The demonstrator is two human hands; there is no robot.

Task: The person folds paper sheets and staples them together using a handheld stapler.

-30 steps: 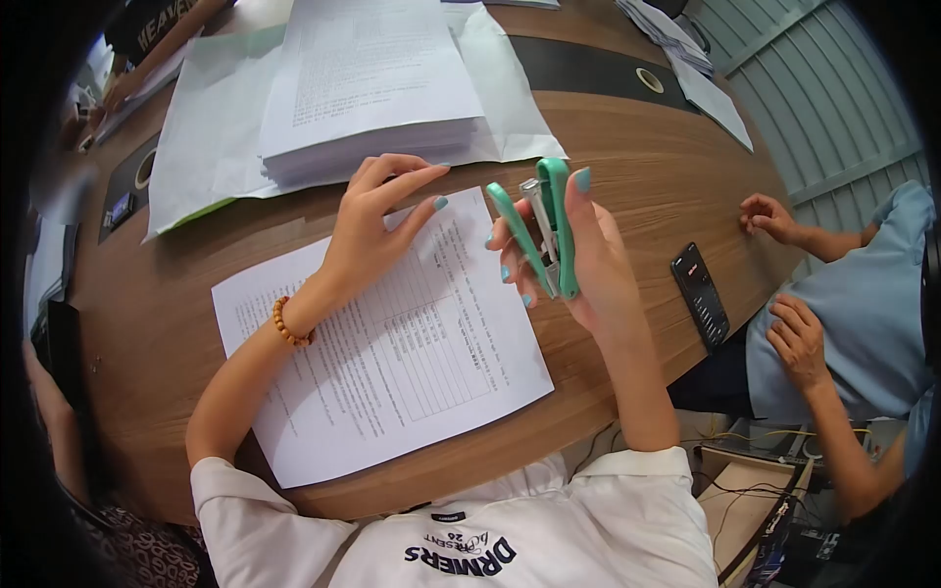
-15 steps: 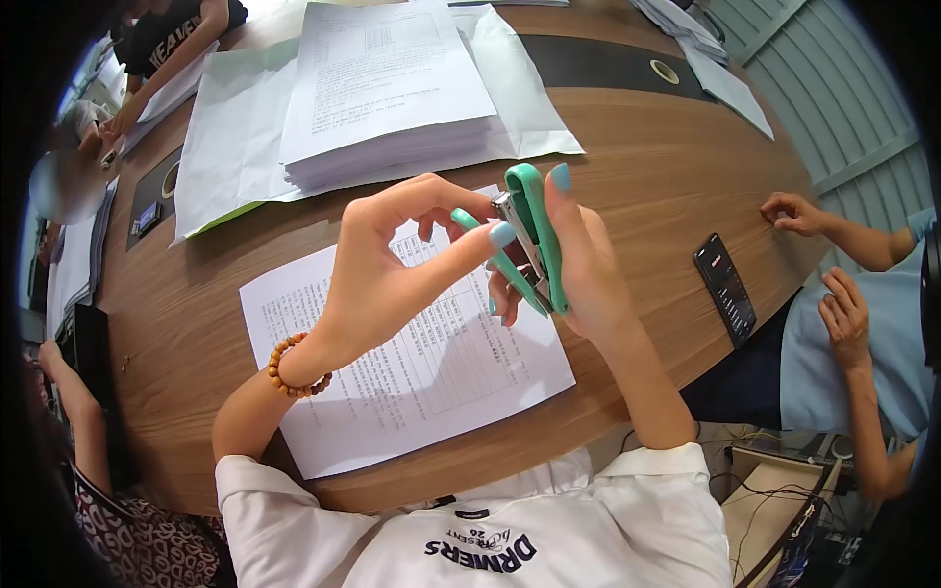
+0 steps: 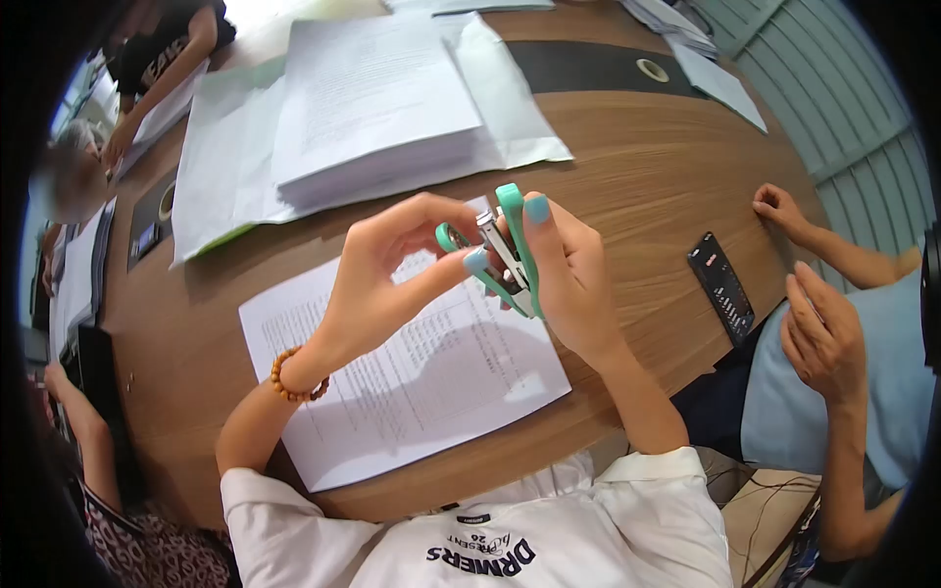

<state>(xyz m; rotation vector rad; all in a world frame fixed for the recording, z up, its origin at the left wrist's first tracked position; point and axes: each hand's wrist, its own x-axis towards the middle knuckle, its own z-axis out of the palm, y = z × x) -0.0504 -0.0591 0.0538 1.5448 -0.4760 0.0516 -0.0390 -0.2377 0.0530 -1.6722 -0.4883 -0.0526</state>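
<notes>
A green stapler (image 3: pixel 527 257) is held up above the printed sheet, its arms spread apart and its metal staple channel showing between them. My right hand (image 3: pixel 578 279) grips it from the right, with the thumb along the outer green arm. From the left, my left hand (image 3: pixel 377 265) pinches the stapler, its thumb by the other arm and its index finger at the end of the metal channel. The curled fingers behind the stapler are partly hidden. Below both hands, the printed sheet (image 3: pixel 461 392) lies on the table, partly in shadow.
A thick stack of printed paper (image 3: pixel 377 108) rests on white wrapping (image 3: pixel 230 137) farther back. To the right are a phone (image 3: pixel 722 287) and a person's hands (image 3: pixel 826 333). A tape roll (image 3: pixel 652 70) lies at the back right. Other people sit along the left side.
The stapler has shifted slightly left and down in view, with both hands still on it. At the right, the other person's nearer hand has moved a little left, with fingers more extended.
</notes>
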